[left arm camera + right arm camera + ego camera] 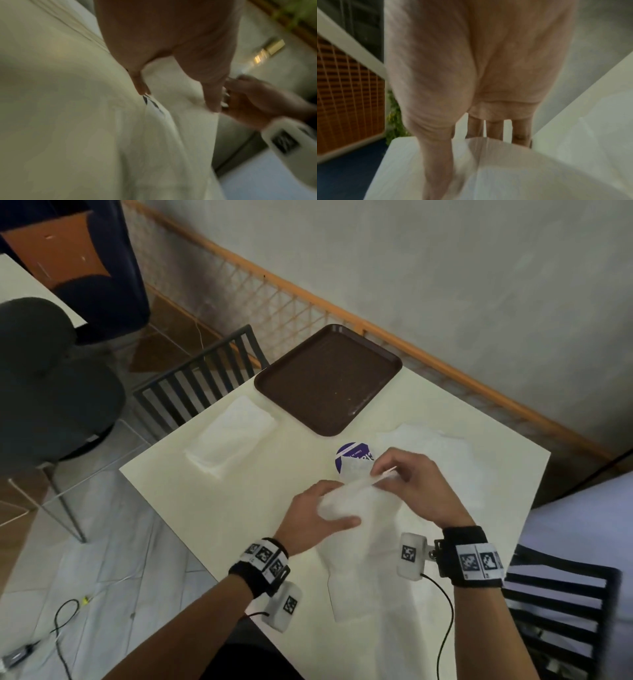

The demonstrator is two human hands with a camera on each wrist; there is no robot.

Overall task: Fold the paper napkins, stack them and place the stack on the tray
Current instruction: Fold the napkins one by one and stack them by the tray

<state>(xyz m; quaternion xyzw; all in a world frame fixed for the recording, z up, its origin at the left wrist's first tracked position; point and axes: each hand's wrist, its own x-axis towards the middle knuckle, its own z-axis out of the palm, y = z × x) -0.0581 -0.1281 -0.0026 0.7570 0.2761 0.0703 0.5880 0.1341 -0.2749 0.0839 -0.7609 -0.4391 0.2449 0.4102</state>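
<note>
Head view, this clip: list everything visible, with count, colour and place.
napkin in hand: one, white, held above the table's near middle.
folded stack: one, white, on the table left of the tray.
loose napkins: count unclear, white, on the table at right.
tray: one, brown, far part of the table, nothing on it.
round sticker: one, purple, mid-table, partly covered.
table: one, cream.
slatted chairs: two, dark, far left and near right.
left hand: grips the napkin.
right hand: pinches its top edge.
</note>
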